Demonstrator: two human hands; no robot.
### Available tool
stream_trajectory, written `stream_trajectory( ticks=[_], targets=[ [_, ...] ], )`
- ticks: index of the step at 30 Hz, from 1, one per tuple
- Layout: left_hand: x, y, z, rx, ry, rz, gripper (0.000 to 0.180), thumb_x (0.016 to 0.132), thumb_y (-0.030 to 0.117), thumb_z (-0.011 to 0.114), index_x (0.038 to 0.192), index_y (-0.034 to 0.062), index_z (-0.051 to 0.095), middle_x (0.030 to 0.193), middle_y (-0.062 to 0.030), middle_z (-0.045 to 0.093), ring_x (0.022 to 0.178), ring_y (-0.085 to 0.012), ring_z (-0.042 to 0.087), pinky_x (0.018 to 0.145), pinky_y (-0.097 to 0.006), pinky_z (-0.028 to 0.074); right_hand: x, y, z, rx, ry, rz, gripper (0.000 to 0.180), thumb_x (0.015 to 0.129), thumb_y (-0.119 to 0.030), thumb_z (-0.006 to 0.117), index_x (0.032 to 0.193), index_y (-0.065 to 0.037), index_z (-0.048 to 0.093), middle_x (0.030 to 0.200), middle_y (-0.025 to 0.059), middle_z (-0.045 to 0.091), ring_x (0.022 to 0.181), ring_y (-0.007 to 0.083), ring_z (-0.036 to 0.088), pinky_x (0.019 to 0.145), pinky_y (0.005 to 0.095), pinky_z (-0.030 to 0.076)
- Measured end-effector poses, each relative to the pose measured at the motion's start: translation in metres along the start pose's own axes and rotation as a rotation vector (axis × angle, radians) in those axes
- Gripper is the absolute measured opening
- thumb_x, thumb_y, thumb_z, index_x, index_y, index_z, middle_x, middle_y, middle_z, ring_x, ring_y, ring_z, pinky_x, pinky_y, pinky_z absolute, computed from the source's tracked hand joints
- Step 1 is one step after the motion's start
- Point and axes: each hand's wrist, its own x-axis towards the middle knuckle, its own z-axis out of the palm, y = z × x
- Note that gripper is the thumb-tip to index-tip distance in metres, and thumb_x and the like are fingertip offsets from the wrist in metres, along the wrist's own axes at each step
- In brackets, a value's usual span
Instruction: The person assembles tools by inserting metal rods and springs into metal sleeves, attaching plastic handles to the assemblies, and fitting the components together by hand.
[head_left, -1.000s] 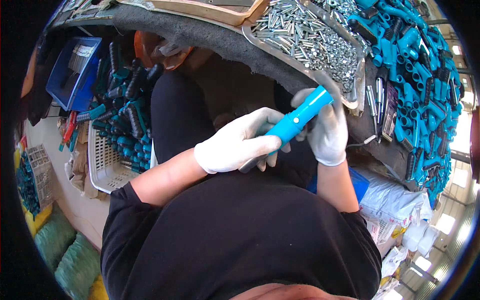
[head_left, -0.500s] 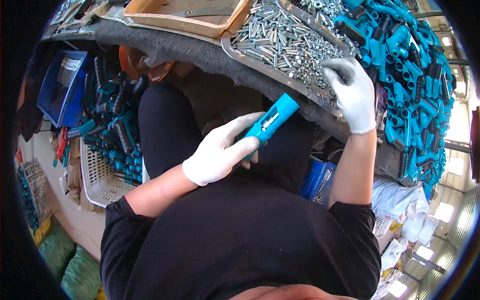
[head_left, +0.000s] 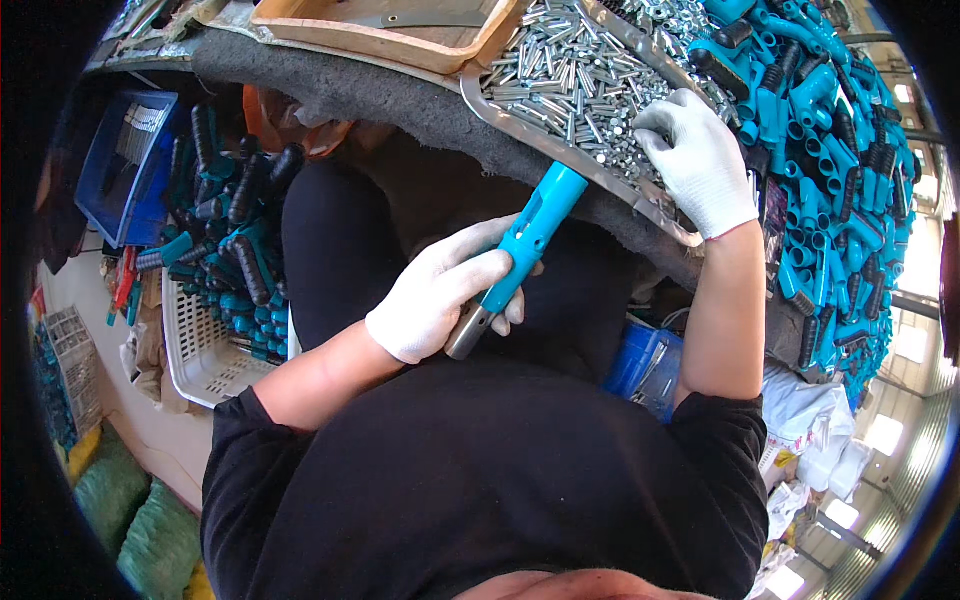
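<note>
Re-angled teal tube [head_left: 524,240] — cluttered bench [head_left: 365,92]

Teal slotted tube [head_left: 522,246] is slanting in left hand [head_left: 425,305], silver end [head_left: 468,333] sticking out below. Loose silver pins [head_left: 565,80] are lying heaped near right hand [head_left: 700,167].

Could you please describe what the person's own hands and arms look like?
The left hand and right hand wear white, close-fitting fabric gloves, which end at the wrists. The forearms are bare up to short black sleeves.
</note>
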Motion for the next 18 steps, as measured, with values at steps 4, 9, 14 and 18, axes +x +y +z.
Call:
stream_trajectory(
  ticks=[4, 9, 14, 18],
  targets=[
    [-0.002, 0.001, -0.001, 0.002, 0.011, 0.003, 0.064, 0.093, 0.031, 0.053, 0.141, -0.0045, 0.031, 0.106, -0.0132, 0.056, 0.076, -0.017, 0.061, 0.064, -0.028, 0.053, -0.004, 0.001, -0.003, 0.046, -0.047, 0.024, 0.009, 0.081, -0.015, 0.062, 0.085, -0.009, 0.067, 0.091, 0.0116, 0.06, 0.089, 0.0307, 0.06, 0.078, 0.0396, 0.048],
    [-0.006, -0.002, -0.001, -0.015, 0.009, 0.024, 0.063, 0.093, 0.03, 0.053, 0.141, -0.0048, 0.031, 0.107, -0.0132, 0.056, 0.077, -0.0168, 0.061, 0.064, -0.028, 0.053, -0.009, 0.005, -0.003, 0.037, -0.035, 0.018, 0.01, 0.081, -0.013, 0.061, 0.087, -0.008, 0.067, 0.09, 0.0121, 0.061, 0.089, 0.0313, 0.06, 0.079, 0.0395, 0.047],
    [-0.009, -0.002, -0.002, 0.006, 0.015, 0.023, 0.063, 0.093, 0.029, 0.051, 0.141, -0.0047, 0.03, 0.107, -0.0132, 0.056, 0.076, -0.0167, 0.061, 0.064, -0.027, 0.053, -0.015, 0.008, -0.002, 0.099, 0.042, 0.005, 0.011, 0.081, -0.012, 0.059, 0.088, -0.008, 0.067, 0.09, 0.0122, 0.061, 0.089, 0.0314, 0.06, 0.08, 0.0385, 0.048],
    [-0.009, 0.0, 0.0, 0.015, 0.015, 0.014, 0.063, 0.093, 0.029, 0.051, 0.141, -0.0047, 0.029, 0.107, -0.0132, 0.055, 0.077, -0.0165, 0.061, 0.064, -0.027, 0.053, -0.015, -0.002, -0.003, 0.063, 0.012, 0.025, 0.013, 0.081, -0.014, 0.06, 0.09, -0.01, 0.069, 0.091, 0.0121, 0.061, 0.089, 0.0314, 0.06, 0.08, 0.0379, 0.048]
  ],
)
